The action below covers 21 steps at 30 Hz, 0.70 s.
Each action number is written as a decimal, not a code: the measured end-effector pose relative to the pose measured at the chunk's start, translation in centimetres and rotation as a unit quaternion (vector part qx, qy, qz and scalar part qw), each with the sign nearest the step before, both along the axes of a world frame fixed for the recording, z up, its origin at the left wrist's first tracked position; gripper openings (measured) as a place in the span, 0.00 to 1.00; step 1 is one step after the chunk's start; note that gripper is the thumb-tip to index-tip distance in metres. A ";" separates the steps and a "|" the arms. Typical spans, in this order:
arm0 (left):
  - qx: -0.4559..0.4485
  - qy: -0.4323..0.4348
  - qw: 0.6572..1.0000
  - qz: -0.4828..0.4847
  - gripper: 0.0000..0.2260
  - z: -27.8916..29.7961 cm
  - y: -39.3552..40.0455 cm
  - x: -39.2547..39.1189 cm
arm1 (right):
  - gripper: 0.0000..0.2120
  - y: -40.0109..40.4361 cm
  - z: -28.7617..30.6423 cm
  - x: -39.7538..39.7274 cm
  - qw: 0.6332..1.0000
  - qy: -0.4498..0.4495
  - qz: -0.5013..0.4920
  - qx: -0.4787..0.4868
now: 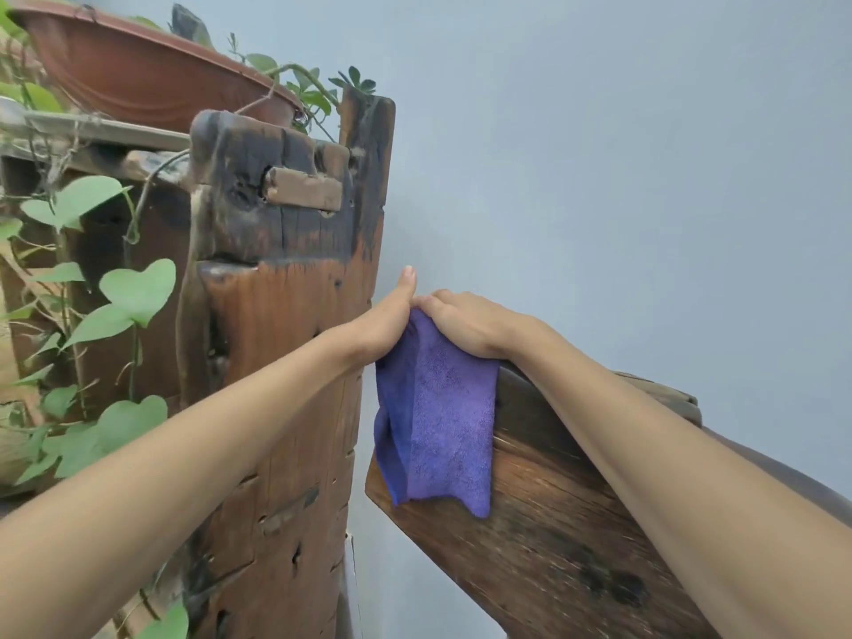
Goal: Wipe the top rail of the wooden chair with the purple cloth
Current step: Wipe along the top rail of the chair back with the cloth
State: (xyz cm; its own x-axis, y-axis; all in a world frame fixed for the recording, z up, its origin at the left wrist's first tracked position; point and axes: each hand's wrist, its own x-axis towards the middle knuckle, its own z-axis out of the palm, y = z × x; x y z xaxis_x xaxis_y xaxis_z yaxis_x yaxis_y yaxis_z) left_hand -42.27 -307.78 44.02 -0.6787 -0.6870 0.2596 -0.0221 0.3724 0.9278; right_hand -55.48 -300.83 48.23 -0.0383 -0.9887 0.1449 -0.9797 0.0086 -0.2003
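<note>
Wiping underway: our right hand (465, 322) grips purple cloth (438, 417) over top rail (530, 398) left end; left hand (385, 322) fingers hidden; rightward rail apparently remains.

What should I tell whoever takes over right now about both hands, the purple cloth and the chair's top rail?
Right hand: on top of the purple cloth, fingers curled over it at the top rail.
Left hand: at the cloth's left edge, thumb up; its fingers are hidden, so the grip is unclear.
Cloth: draped over the rail's left end, hanging down the front face.
Done: cloth placed on the rail.
Left: wipe along the rail to the right; how much is already wiped cannot be told.
</note>
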 end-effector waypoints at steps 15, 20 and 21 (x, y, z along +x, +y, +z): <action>0.092 0.151 0.954 0.242 0.19 -0.7 7.3 2.1 | 0.31 8.9 -2.7 0.7 0.974 0.151 0.130 -0.105; 0.166 0.164 0.964 0.125 0.12 -2.3 10.8 3.7 | 0.29 14.2 -5.4 0.7 0.972 0.100 0.181 -0.115; 0.162 0.158 0.969 0.101 0.12 -2.5 11.3 3.9 | 0.28 15.2 -6.0 0.6 0.972 0.081 0.177 -0.130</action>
